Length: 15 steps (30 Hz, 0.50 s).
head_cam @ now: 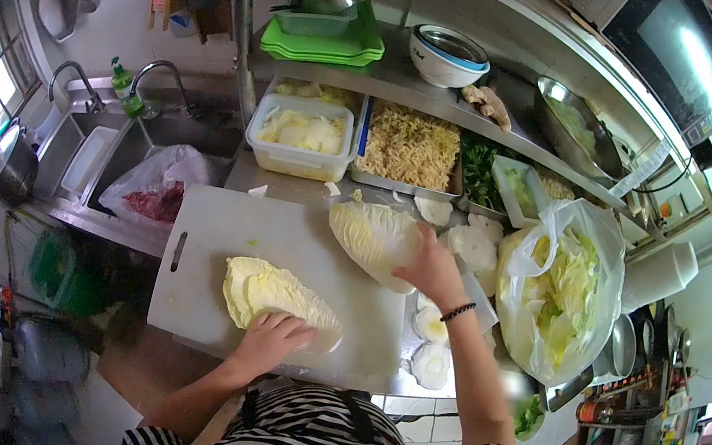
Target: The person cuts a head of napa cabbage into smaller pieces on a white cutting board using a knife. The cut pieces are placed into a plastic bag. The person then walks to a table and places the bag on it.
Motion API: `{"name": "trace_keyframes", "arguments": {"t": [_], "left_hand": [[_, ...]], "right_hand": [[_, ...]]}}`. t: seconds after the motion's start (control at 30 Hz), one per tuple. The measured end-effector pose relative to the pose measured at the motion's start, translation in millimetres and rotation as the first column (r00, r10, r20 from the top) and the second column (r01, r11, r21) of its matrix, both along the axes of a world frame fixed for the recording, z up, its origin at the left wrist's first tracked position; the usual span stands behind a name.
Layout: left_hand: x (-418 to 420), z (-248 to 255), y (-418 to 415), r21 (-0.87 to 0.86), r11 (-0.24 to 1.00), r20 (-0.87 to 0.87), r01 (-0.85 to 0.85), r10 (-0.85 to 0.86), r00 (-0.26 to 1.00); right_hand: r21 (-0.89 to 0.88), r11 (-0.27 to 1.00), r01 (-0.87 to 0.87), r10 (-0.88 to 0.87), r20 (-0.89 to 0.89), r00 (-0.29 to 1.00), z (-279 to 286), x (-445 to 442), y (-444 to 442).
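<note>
My left hand [271, 340] lies over a small stack of pale napa cabbage leaves [262, 284], its fingers curved across them, near the front of the white plastic cutting board [195, 309]. With its thumb and fingers, my right hand [431, 268] grips a larger napa cabbage leaf [371, 235] at its thick white end, over the board's far right part. Beside that hand lie cut cabbage bases [471, 244] on the steel counter. More round stem ends [430, 365] lie to the right of the board, partly behind my right forearm.
A plastic bag of cabbage leaves [574, 278] stands right, with a black handle [568, 390] below it. Behind the board are a tub of pale slices [299, 140] and a tray of bean sprouts [410, 147]. Bagged red meat [154, 197] sits by the sink [154, 128]. A steel shelf [381, 62] overhangs.
</note>
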State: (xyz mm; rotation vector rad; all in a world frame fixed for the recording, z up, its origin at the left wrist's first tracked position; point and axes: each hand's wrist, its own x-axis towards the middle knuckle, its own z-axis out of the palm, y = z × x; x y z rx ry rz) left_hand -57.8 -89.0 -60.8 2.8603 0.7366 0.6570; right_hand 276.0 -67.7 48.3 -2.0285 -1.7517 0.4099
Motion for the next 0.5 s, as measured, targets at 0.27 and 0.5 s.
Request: {"name": "trace_keyframes", "arguments": {"t": [0.27, 0.5], "left_hand": [[-5, -13, -3, -0.03, 1.0, -0.016, -0.002, 0.001, 1.0], [-19, -14, -10, -0.008, 0.999, 0.012, -0.048, 0.048, 0.999]], "right_hand": [[0.235, 0.964, -0.129, 0.22, -0.421, 0.88, 16, -56, -18], [0.601, 0.707, -0.372, 0.495, -0.045, 0.868, 48, -104, -53]]}}
